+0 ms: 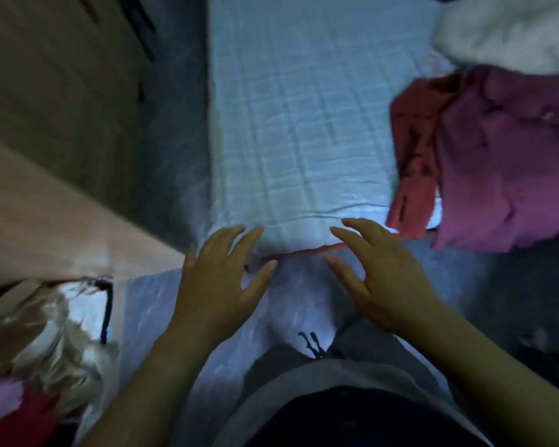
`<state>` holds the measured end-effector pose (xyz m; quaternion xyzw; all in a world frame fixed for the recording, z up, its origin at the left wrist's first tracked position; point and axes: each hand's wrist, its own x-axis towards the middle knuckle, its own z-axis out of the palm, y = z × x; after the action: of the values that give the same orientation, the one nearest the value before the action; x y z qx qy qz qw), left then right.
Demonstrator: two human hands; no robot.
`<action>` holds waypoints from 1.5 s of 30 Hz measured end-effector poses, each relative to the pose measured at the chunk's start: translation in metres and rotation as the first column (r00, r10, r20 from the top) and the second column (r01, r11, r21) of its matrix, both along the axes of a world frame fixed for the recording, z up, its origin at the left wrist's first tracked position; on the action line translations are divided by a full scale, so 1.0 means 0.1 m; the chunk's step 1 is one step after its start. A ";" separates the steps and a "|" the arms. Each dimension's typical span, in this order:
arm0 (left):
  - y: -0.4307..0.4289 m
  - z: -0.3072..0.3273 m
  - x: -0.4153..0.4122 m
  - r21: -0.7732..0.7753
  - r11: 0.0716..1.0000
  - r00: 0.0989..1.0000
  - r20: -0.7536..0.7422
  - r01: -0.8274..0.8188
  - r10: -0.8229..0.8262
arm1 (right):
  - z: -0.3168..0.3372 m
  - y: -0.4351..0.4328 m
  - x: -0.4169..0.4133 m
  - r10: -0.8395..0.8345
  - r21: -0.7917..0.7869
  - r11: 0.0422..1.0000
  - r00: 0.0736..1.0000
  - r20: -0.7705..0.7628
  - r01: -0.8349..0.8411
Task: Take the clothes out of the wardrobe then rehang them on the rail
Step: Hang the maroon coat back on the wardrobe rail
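My left hand (221, 279) and my right hand (381, 275) hover side by side over the near edge of the bed (297, 124), fingers spread and holding nothing. Between the fingertips a thin red strip (307, 251) runs along the bed edge; I cannot tell what it belongs to. A purple garment (504, 162) lies heaped on the bed at the right, with a red patterned garment (413, 150) beside it. Hanging clothes (42, 337), satin beige and red, show at the lower left. The view is blurred.
The wooden wardrobe door (55, 91) stands at the left, with a beige panel (46, 227) below it. A white pile (510, 37) sits at the bed's far right corner. A dark floor gap (175, 124) runs between wardrobe and bed.
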<state>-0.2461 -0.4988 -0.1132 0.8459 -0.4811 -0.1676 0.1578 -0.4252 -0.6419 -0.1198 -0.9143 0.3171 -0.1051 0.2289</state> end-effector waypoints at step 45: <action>-8.20 -1.90 -2.23 0.158 0.976 0.987 0.075 -0.151 0.140 | -1.79 -8.91 -2.17 0.119 0.066 0.992 0.982 -0.144 -0.110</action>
<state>-0.4696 -1.3186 -0.3029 0.8938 -0.4074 -0.1672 0.0845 -0.6424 -1.5326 -0.2990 -0.9293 0.2829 -0.0147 0.2371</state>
